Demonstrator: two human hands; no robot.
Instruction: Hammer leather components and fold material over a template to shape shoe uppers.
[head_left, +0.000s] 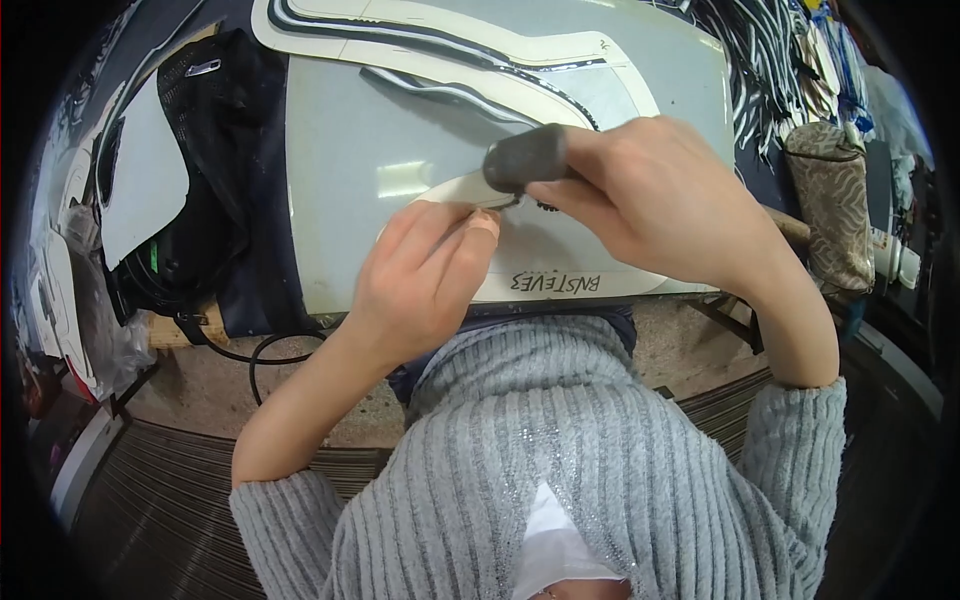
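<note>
Over the grey work board (345, 150), my right hand (660, 190) grips a dark grey tool with a thick rounded end (525, 158); its exact kind is not plain. Just left of it, my left hand (425, 265) has thumb and fingers pinched together at the edge of a cream pattern piece (457, 188). A thin dark bit shows at the left fingertips, mostly hidden. Beneath both hands lies a cream card with handwriting (640, 284), partly covered. Past the hands, a dark-and-white strip (440, 88) rests on the board.
A large cream template with dark slots (440, 35) lies across the board's far side. Black bag (225, 150) and white card piece (147, 175) are at left. At right sit a patterned pouch (830, 205) and a heap of dark and white strips (760, 60).
</note>
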